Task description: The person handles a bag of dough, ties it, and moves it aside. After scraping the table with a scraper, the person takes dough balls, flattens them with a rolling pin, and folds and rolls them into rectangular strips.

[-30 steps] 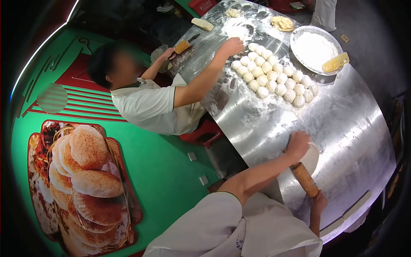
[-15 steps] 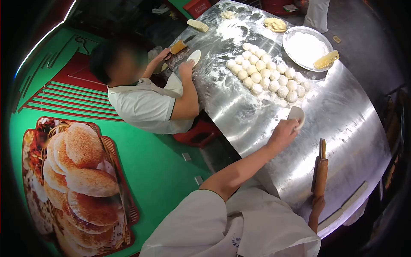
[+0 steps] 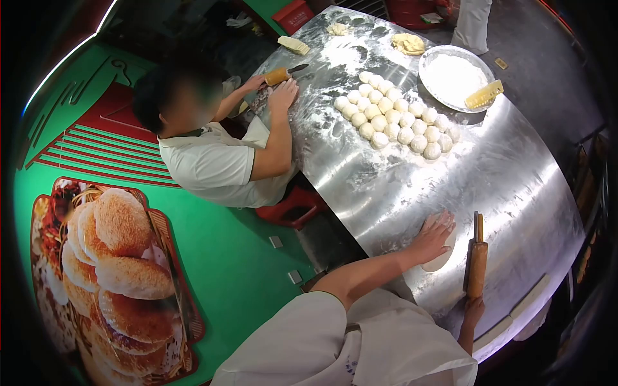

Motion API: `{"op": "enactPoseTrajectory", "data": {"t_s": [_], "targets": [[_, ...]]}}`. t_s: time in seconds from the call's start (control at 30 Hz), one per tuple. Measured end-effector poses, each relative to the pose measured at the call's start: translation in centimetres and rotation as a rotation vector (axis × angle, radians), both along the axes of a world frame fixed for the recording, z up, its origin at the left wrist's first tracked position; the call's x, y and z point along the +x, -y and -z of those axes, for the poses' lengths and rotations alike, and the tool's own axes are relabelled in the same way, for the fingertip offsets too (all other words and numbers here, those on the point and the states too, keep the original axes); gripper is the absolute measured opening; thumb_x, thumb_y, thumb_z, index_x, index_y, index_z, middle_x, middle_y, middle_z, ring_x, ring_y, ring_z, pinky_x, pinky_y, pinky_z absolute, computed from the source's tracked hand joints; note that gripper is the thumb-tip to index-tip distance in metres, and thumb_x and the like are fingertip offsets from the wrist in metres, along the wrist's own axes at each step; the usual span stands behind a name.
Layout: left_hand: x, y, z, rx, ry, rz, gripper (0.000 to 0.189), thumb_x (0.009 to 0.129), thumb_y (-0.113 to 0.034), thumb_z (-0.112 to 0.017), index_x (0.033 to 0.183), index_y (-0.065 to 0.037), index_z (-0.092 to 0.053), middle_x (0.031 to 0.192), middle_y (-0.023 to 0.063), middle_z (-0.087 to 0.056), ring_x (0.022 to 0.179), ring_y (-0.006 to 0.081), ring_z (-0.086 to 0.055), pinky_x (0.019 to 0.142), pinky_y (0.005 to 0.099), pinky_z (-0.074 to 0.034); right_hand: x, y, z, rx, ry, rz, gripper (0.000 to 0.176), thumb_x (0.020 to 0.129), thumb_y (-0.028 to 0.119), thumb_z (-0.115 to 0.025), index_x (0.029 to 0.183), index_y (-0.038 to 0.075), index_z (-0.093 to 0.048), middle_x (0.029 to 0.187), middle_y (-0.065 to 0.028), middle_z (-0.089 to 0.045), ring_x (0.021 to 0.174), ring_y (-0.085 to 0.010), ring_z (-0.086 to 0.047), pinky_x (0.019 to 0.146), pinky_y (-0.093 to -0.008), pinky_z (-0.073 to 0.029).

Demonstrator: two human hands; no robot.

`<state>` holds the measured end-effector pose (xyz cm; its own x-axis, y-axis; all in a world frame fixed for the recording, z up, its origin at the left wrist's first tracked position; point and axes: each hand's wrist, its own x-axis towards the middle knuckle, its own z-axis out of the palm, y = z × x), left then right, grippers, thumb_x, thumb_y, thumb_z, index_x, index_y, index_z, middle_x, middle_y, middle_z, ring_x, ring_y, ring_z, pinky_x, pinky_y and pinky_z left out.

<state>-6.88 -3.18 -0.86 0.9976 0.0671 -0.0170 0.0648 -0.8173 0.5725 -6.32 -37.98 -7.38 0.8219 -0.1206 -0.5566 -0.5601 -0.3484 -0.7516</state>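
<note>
My left hand [image 3: 433,237] lies with fingers outstretched on a flat dough round [image 3: 441,258] on the steel table. Part of the round is covered by the hand. My right hand [image 3: 474,309] is closed around the near handle of a wooden rolling pin [image 3: 476,267], which points away from me to the right of the dough. Farther up the table are several rows of floured dough balls [image 3: 394,116].
A co-worker [image 3: 212,154] at the left has one hand at another rolling pin [image 3: 277,76]. A basin of flour [image 3: 454,72] holds a yellow scraper [image 3: 484,94]. Dough lumps [image 3: 408,44] lie at the far side of the steel table [image 3: 515,186].
My left hand has brought the dough round down toward me and spread flat on it. The rolling pin stays in my right hand. The co-worker's near hand has lowered to the table.
</note>
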Motion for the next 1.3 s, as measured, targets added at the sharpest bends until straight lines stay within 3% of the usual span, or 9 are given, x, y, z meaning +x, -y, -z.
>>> {"op": "enactPoseTrajectory", "data": {"t_s": [0.1, 0.2, 0.27, 0.43, 0.57, 0.67, 0.87, 1.0, 1.3], "targets": [[0.2, -0.2, 0.1, 0.097, -0.007, 0.121, 0.086, 0.085, -0.047, -0.065, 0.151, -0.005, -0.03, 0.16, 0.0142, -0.019, 0.15, 0.0322, -0.007, 0.119, 0.0577, -0.005, 0.0, 0.1, 0.2, 0.046, -0.058, 0.058, 0.04, 0.101, 0.027, -0.049, 0.089, -0.009, -0.061, 0.064, -0.0092, -0.053, 0.051, -0.0153, -0.051, 0.041, -0.0301, -0.04], [0.0, 0.0, 0.7, 0.166, 0.027, 0.189, 0.092, 0.082, -0.054, -0.064, 0.152, -0.006, -0.029, 0.161, 0.0129, -0.018, 0.15, 0.032, -0.008, 0.119, 0.0578, -0.003, -0.3, 1.0, 0.2, -0.247, 0.139, -0.209, 0.029, 0.095, 0.019, -0.056, 0.1, -0.009, -0.061, 0.072, -0.0167, -0.06, 0.055, -0.0274, -0.057, 0.045, -0.0365, -0.045], [-0.2, 0.4, 1.0, 0.175, 0.044, 0.218, 0.092, 0.082, -0.055, -0.065, 0.152, -0.007, -0.029, 0.161, 0.0125, -0.018, 0.15, 0.0316, -0.008, 0.119, 0.0574, -0.003, -0.4, 1.7, 0.6, -0.688, 0.414, -0.69, 0.033, 0.087, 0.011, -0.064, 0.113, -0.007, -0.058, 0.081, -0.0233, -0.063, 0.066, -0.0404, -0.061, 0.054, -0.0442, -0.048], [-0.2, 0.4, 1.1, 0.202, 0.082, 0.237, 0.091, 0.08, -0.055, -0.066, 0.151, -0.009, -0.033, 0.161, 0.0113, -0.021, 0.15, 0.0302, -0.011, 0.119, 0.057, -0.004, -0.7, 1.8, 1.3, -0.882, 0.421, -0.809, 0.043, 0.081, 0.012, -0.069, 0.12, 0.001, -0.055, 0.09, -0.023, -0.066, 0.083, -0.0397, -0.066, 0.069, -0.0497, -0.051], [0.5, 0.2, 1.8, -0.083, 0.027, 0.164, 0.069, 0.086, -0.031, -0.065, 0.146, -0.008, -0.04, 0.158, 0.0122, -0.029, 0.149, 0.0315, -0.018, 0.118, 0.0561, -0.012, -1.3, -2.2, -3.0, -0.77, 0.396, -0.472, 0.029, 0.1, 0.024, -0.047, 0.114, 0.006, -0.065, 0.091, -0.0207, -0.069, 0.083, -0.0395, -0.066, 0.07, -0.0489, -0.052], [0.4, -3.1, -2.9, -0.106, 0.145, -0.072, 0.049, 0.082, -0.006, -0.062, 0.131, -0.008, -0.054, 0.144, 0.0121, -0.046, 0.138, 0.0327, -0.036, 0.112, 0.0504, -0.026, -0.2, -5.0, -6.1, -0.842, 0.402, -0.537, 0.037, 0.101, 0.031, -0.045, 0.085, 0.011, -0.072, 0.067, -0.0163, -0.066, 0.058, -0.0366, -0.064, 0.054, -0.0468, -0.049], [-4.7, -8.6, -1.1, 0.044, 0.015, -0.045, 0.012, 0.086, -0.016, -0.06, 0.086, -0.007, -0.068, 0.087, 0.0084, -0.064, 0.092, 0.0273, -0.059, 0.093, 0.0453, -0.039, -1.2, -11.5, -6.0, -0.667, 0.482, -0.804, 0.037, 0.097, 0.029, -0.052, 0.071, 0.008, -0.068, 0.059, -0.014, -0.062, 0.052, -0.0336, -0.061, 0.051, -0.0444, -0.049], [-0.8, -9.0, 2.8, 0.289, -0.056, -0.036, 0.033, 0.091, -0.022, -0.058, 0.063, -0.007, -0.067, 0.058, 0.0124, -0.06, 0.061, 0.0311, -0.061, 0.085, 0.0471, -0.044, 5.0, -13.8, -4.9, -0.727, 0.561, -0.755, 0.042, 0.098, 0.033, -0.049, 0.068, 0.009, -0.067, 0.06, -0.0146, -0.063, 0.051, -0.0337, -0.062, 0.051, -0.0441, -0.05], [14.7, -11.2, 1.5, 0.282, -0.175, -0.324, 0.046, 0.096, -0.033, -0.05, 0.065, -0.003, -0.068, 0.066, 0.016, -0.066, 0.064, 0.0342, -0.062, 0.082, 0.0465, -0.045, 21.9, -18.6, -4.7, -0.954, 0.631, -0.671, 0.051, 0.102, 0.037, -0.039, 0.068, 0.01, -0.065, 0.062, -0.0143, -0.065, 0.056, -0.0342, -0.064, 0.055, -0.0434, -0.052]]}}
